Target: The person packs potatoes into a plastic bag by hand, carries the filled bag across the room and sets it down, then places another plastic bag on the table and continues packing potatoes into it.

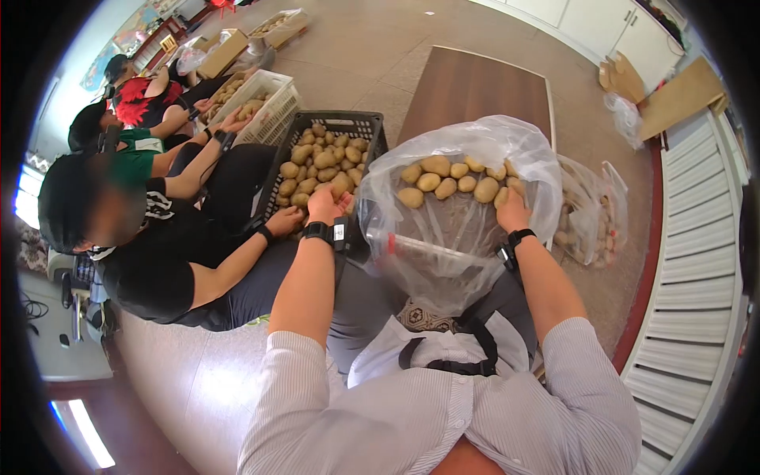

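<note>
A black crate (378,136) full of potatoes (323,161) stands left of centre. My left hand (328,206) is at its near right corner, fingers curled round a potato (342,184). In front of me a clear plastic bag (443,265) lies wide open, with several potatoes (445,188) in a band across its far part. Inside the bag's right side, my right hand (513,210) is closed on a potato (502,198) at the end of that band. A co-worker's hand (285,222) touches the near left edge of the black crate.
Several co-workers (170,229) sit in a row on the left beside a white crate (277,91) of potatoes. A brown board (475,87) lies beyond the bag. Another bag of potatoes (590,218) stands on the floor at right, near a white radiator (689,269).
</note>
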{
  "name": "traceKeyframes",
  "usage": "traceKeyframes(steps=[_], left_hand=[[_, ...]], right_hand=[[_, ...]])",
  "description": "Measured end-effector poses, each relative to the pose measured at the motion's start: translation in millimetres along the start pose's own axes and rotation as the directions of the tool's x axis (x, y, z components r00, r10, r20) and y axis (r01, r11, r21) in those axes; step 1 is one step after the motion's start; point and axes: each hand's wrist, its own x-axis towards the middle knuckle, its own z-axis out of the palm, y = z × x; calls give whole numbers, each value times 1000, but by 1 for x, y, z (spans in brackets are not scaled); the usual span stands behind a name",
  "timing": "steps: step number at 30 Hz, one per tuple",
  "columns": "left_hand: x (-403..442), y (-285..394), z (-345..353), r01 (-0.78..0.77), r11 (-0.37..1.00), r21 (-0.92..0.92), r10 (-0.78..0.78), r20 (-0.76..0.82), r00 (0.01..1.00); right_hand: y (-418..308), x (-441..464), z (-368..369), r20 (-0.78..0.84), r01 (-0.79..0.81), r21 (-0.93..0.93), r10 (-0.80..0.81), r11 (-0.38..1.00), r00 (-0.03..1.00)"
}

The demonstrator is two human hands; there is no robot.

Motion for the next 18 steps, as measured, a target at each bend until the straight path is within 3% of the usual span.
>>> traceKeyframes(steps=[3,7,10,11,12,13,17,18], left_hand=[[6,-1,-11,11,1000,13,-10,-54,998],[19,-1,-24,18,994,111,-13,-47,999],[21,-2,-29,-40,985,169,59,-106,993],[17,4,-34,-289,395,872,319,165,933],[16,9,-38,-336,-549,766,229,524,821],[36,4,-50,-356,-640,680,284,641,713],[66,2,-64,-441,-665,603,186,705,684],[63,2,-63,-388,-653,650,208,647,733]], right_hand=[[-1,-2,4,125,116,-213,-91,970,988],[-10,-13,5,143,75,-230,-43,970,989],[-20,-31,9,51,20,-206,-9,978,999],[-26,-38,7,61,-2,-229,17,973,998],[-32,-46,4,68,-26,-253,45,967,997],[-36,-53,2,76,-21,-238,40,971,996],[-30,-71,17,-3,26,-270,-28,962,1000],[-33,-77,18,-9,46,-256,-50,966,999]])
